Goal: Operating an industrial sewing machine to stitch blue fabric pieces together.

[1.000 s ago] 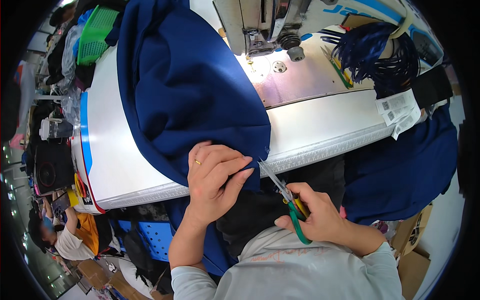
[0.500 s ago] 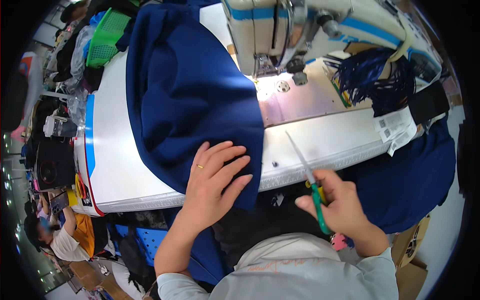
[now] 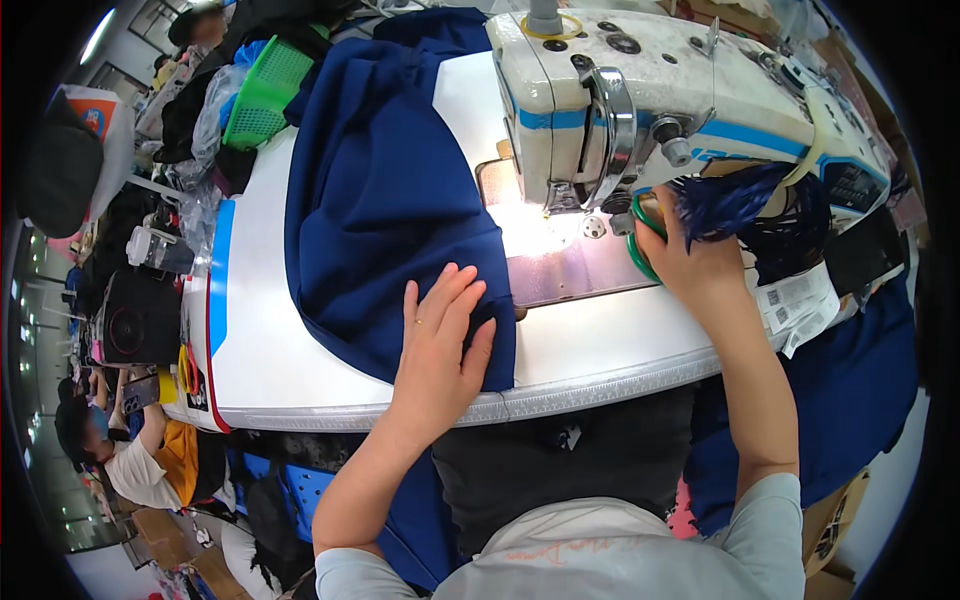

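Observation:
A large piece of navy blue fabric (image 3: 385,190) lies in soft folds left of the sewing machine (image 3: 560,130), its right edge beside the lit metal bed (image 3: 560,275). My left hand (image 3: 440,350) rests on the fabric's near right part, fingers stretched out and palm down. Under the machine arm, my right hand (image 3: 700,265) grips the green-handled scissors (image 3: 640,262). Their blades cannot be made out here. Some of my right fingers are hidden behind a bundle of navy strips (image 3: 745,205) that hangs from the machine.
A measuring tape (image 3: 580,397) runs along the table's front edge. White printed labels (image 3: 800,308) lie at the right, near more navy fabric (image 3: 840,400). A green basket (image 3: 268,92) stands at the far left. Another person (image 3: 140,470) sits at the lower left.
My right hand has carried the scissors from the table's front edge, forward and right, to beneath the machine arm. My left hand stays on the fabric. The whole view has shifted.

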The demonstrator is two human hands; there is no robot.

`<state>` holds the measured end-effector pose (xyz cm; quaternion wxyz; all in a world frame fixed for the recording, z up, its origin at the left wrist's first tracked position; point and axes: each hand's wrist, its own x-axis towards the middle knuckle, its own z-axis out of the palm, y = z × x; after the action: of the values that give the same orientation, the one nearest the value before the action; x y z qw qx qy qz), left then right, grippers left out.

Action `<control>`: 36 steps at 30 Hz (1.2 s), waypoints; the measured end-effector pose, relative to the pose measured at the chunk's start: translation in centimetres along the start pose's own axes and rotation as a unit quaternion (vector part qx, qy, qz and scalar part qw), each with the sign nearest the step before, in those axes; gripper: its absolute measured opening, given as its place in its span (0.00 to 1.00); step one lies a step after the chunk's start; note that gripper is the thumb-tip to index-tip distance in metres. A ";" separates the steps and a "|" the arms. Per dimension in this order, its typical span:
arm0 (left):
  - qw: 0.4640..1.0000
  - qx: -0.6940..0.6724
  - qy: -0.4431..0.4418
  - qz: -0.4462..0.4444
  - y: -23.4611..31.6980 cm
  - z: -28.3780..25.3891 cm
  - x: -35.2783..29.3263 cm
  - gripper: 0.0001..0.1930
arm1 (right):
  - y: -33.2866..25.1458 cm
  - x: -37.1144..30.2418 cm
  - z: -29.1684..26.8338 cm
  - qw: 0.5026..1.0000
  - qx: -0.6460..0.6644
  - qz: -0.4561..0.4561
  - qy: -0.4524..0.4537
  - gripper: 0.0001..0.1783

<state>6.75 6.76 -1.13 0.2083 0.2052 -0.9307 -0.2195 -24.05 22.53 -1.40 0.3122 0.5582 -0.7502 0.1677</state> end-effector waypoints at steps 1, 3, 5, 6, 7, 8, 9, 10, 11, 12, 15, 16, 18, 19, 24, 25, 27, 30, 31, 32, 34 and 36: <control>1.000 -0.003 0.000 -0.006 0.3 0.1 -0.1 0.20 | 0.1 0.0 0.2 1.000 0.001 0.001 0.000 0.25; 1.000 -0.019 0.003 -0.007 0.5 0.2 -0.1 0.19 | 0.0 0.1 0.5 0.999 -0.014 0.015 -0.047 0.27; 0.999 -0.035 0.005 -0.011 0.6 0.2 0.0 0.18 | -0.5 0.4 -0.4 0.993 0.026 0.056 -0.099 0.28; 0.999 -0.037 -0.001 -0.008 0.7 0.1 0.0 0.18 | -0.8 0.4 -1.2 0.982 0.060 0.097 -0.148 0.30; 0.999 -0.037 -0.008 -0.007 0.8 0.0 0.0 0.18 | -1.3 0.0 -1.7 0.982 0.063 0.098 -0.151 0.30; 0.999 -0.037 -0.011 -0.009 1.1 -0.2 -0.1 0.18 | -1.7 -0.5 -2.3 0.987 0.065 0.077 -0.128 0.30; 0.999 -0.047 -0.026 -0.005 1.6 -0.2 -0.2 0.17 | -2.0 -1.1 -3.5 0.991 0.059 0.058 -0.107 0.31; 0.998 -0.052 -0.042 -0.007 2.0 -0.3 -0.6 0.16 | -2.6 -1.3 -4.8 0.990 0.062 0.060 -0.114 0.31; 0.998 -0.041 -0.050 0.001 2.2 -0.3 -0.9 0.17 | -3.2 -1.2 -6.3 0.970 0.142 0.110 -0.166 0.30; 0.997 -0.046 -0.057 -0.005 2.7 -0.3 -1.5 0.17 | -3.9 -1.6 -7.7 0.937 0.220 0.160 -0.219 0.30; 0.997 -0.010 -0.052 0.053 3.7 0.1 -1.9 0.23 | -4.8 -3.6 -10.6 0.905 0.282 0.207 -0.244 0.28; 0.997 -0.016 -0.058 0.051 3.7 0.2 -2.0 0.23 | -5.0 -4.2 -11.4 0.902 0.280 0.211 -0.251 0.28; 0.995 0.008 -0.052 0.085 3.5 0.3 -2.0 0.22 | -5.5 -5.3 -12.9 0.844 0.337 0.290 -0.299 0.29; 0.995 0.009 -0.053 0.087 3.6 0.4 -1.9 0.23 | -5.5 -6.0 -13.7 0.822 0.354 0.312 -0.319 0.30; 0.990 0.026 -0.079 0.114 3.8 0.3 -1.8 0.23 | -6.7 -9.5 -14.4 0.733 0.495 0.370 -0.284 0.32; 0.988 0.034 -0.089 0.118 3.7 0.3 -1.9 0.24 | -7.1 -9.8 -14.4 0.708 0.519 0.379 -0.292 0.31; 0.987 0.045 -0.093 0.121 4.2 0.5 -2.4 0.24 | -7.9 -11.4 -14.6 0.668 0.563 0.378 -0.308 0.31; 0.986 0.065 -0.088 0.128 4.7 1.0 -3.0 0.25 | -9.6 -12.8 -15.4 0.610 0.611 0.382 -0.328 0.32; 0.987 0.069 -0.079 0.121 5.0 1.2 -3.3 0.24 | -10.1 -13.3 -15.9 0.592 0.609 0.394 -0.351 0.31; 0.988 0.072 -0.071 0.113 5.2 1.5 -3.5 0.24 | -10.5 -13.4 -16.4 0.581 0.605 0.388 -0.381 0.32; 0.989 0.074 -0.062 0.115 5.6 1.9 -3.8 0.23 | -11.9 -14.3 -16.7 0.524 0.638 0.418 -0.380 0.33; 0.989 0.077 -0.052 0.117 5.6 2.1 -3.9 0.23 | -12.9 -14.1 -17.0 0.523 0.628 0.421 -0.393 0.33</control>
<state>7.38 13.94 -1.23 0.1678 0.0992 -0.9720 -0.1315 -4.55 38.92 0.87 -0.5524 0.2383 -0.6450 0.4712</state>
